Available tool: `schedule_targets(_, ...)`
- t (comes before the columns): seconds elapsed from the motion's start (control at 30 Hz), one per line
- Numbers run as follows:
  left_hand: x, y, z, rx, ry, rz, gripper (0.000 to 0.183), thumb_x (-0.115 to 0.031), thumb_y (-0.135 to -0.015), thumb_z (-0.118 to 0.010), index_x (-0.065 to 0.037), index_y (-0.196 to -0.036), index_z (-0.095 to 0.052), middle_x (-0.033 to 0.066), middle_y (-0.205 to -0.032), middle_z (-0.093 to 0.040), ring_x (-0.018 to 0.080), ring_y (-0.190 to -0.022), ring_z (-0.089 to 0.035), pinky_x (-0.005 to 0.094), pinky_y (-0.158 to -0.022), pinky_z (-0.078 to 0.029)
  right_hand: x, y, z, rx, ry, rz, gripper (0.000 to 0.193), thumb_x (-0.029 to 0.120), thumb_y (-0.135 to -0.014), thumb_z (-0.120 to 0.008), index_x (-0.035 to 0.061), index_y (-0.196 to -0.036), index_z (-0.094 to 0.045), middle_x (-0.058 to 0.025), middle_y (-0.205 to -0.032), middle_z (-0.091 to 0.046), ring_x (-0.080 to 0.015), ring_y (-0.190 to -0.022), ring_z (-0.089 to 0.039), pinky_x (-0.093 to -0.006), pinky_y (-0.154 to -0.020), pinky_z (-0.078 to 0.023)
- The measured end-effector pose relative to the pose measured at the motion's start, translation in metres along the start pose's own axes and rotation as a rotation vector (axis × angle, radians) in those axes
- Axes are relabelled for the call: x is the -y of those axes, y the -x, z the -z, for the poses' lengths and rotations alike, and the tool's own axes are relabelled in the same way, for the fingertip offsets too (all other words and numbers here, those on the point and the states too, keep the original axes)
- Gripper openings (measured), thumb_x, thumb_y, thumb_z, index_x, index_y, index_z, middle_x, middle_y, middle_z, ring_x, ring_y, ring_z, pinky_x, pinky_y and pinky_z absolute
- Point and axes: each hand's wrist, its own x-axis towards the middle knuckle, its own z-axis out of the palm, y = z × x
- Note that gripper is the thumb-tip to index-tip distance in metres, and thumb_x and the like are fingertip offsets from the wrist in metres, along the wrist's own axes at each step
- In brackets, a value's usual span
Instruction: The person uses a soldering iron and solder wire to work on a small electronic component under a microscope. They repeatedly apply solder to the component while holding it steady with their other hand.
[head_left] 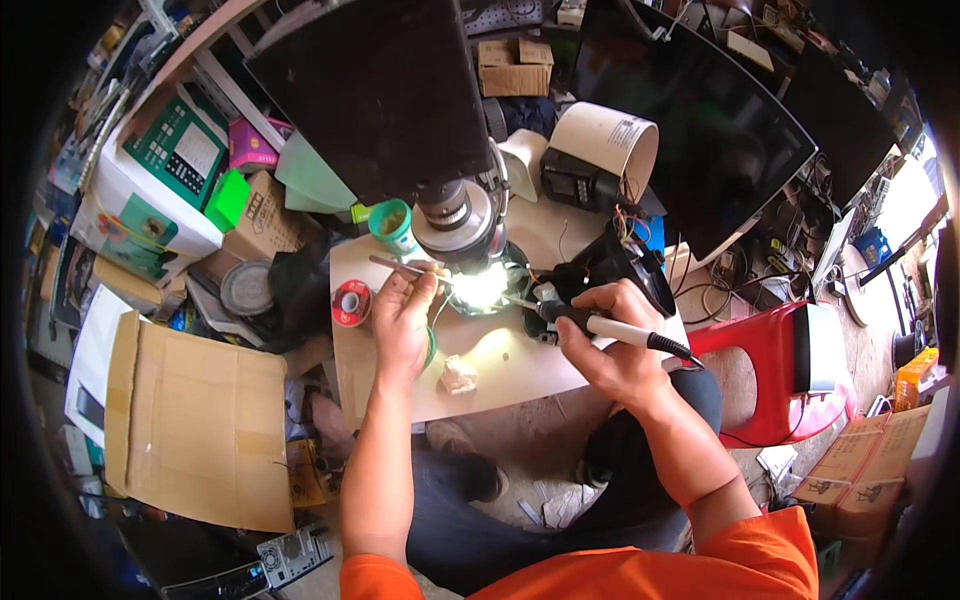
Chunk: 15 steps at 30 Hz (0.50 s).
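Observation:
My left hand [403, 315] is closed on slim metal tweezers [386, 262], near the left side of the lit spot under a microscope [455, 220]. My right hand [630, 365] grips a soldering iron [625, 332] with a white and dark handle, its tip pointing left into the light. Glare washes out the work piece between the two tools, so its kind cannot be made out. A red spool [350, 303] lies beside my left hand, and a green tub [392, 226] stands behind it. Nearer to me rests a crumpled pale lump [459, 376] on the table [520, 385].
A dark flat panel [380, 100] hangs over the table's far side. Black housings with loose wires [615, 262] crowd its right end. A red stool [745, 365] stands at the right, a cardboard flap [205, 420] at the left. A large dark screen [690, 120] leans behind.

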Motion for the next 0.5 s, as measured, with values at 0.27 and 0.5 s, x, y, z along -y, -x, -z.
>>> schedule_targets(0.27,0.0015,-0.0033,0.0006,0.007,-0.018,-0.006,0.017,-0.006,-0.102,-0.064,-0.001,-0.118,-0.068,0.0021,-0.104,-0.069,0.0086,-0.093,-0.06,0.025,-0.088,-0.049,-0.0056,-0.0006,-0.0057,0.001,0.007,0.046,0.021,0.007,-0.076,-0.084,0.0024,-0.088,-0.067,-0.0082,-0.077,-0.067,-0.0274,-0.066,-0.06,-0.0371,-0.058,-0.051)
schedule_targets(0.5,-0.001,-0.0033,-0.0009,0.013,-0.045,-0.002,0.017,-0.008,-0.102,-0.065,-0.001,-0.117,-0.068,0.0014,-0.102,-0.068,0.0087,-0.093,-0.059,0.0249,-0.088,-0.048,-0.0047,-0.0029,-0.0048,0.024,0.003,0.045,0.021,0.003,-0.073,-0.081,0.002,-0.089,-0.067,-0.0101,-0.083,-0.068,-0.0273,-0.07,-0.062,-0.0361,-0.062,-0.051)
